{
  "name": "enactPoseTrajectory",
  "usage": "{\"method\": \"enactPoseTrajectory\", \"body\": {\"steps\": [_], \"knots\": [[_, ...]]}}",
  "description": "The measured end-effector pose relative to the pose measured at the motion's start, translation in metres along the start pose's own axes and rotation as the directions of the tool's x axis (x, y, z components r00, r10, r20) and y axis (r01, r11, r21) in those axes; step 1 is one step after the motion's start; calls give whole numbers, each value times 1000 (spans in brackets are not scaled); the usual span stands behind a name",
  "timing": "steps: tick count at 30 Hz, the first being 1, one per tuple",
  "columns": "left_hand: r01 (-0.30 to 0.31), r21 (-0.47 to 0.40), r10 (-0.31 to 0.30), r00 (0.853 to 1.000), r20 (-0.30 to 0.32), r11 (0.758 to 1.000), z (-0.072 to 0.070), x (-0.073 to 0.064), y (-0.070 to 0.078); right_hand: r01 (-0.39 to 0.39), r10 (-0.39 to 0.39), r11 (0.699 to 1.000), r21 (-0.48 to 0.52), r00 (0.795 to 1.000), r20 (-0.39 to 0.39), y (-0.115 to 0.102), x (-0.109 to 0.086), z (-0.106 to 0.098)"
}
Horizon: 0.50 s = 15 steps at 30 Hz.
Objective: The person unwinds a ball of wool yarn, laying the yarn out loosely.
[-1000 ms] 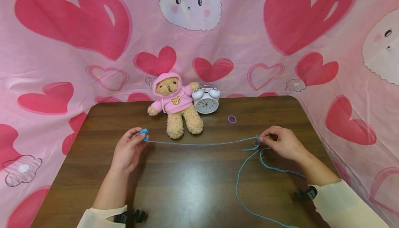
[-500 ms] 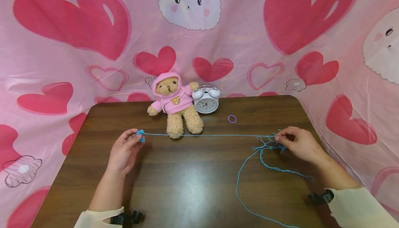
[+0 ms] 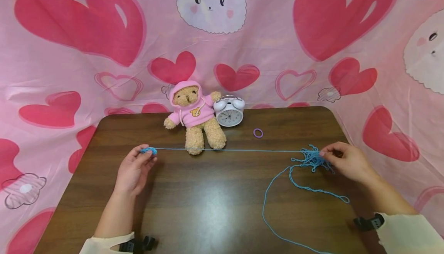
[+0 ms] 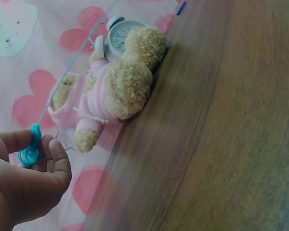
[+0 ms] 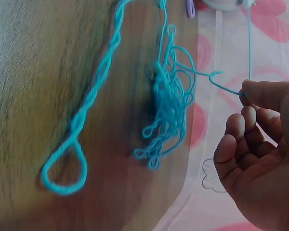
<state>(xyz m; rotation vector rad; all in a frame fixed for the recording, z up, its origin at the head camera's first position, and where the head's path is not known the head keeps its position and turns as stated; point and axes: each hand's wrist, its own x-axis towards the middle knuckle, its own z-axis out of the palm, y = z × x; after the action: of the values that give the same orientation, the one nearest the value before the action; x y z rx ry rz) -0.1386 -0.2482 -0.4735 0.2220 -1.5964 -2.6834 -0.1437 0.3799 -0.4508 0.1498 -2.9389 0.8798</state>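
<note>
My left hand (image 3: 133, 173) pinches a small wound bundle of blue yarn (image 4: 31, 147) between thumb and fingers. From it one strand runs taut across the table to my right hand (image 3: 348, 163), whose thumb and forefinger pinch it. Below and beside the right fingertips lies a loose tangle of yarn (image 5: 171, 106) with many small loops. A twisted length (image 5: 98, 79) ends in a round loop on the wood, and a single strand (image 3: 265, 207) curves off toward the near edge. The taut strand passes in front of the teddy bear's legs in the head view.
A teddy bear (image 3: 192, 111) in a pink hoodie sits at the back of the brown table (image 3: 194, 200). Beside it stands a white twin-bell alarm clock (image 3: 229, 116). A purple ring (image 3: 258, 133) lies to the right. Behind hangs a pink heart-patterned cloth (image 3: 270, 46).
The right hand has moved right, and the left hand slightly left. The slack strand has been drawn straight. More of the tangle shows beside the right hand, and the left bundle has turned.
</note>
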Motion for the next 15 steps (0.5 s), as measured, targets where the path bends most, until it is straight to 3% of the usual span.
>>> {"method": "enactPoseTrajectory", "body": {"steps": [15], "knots": [[-26,-45,25,999,-29,999,-9,2,1,-12,12,1000,4,1000,-23,17,-10,-6]]}}
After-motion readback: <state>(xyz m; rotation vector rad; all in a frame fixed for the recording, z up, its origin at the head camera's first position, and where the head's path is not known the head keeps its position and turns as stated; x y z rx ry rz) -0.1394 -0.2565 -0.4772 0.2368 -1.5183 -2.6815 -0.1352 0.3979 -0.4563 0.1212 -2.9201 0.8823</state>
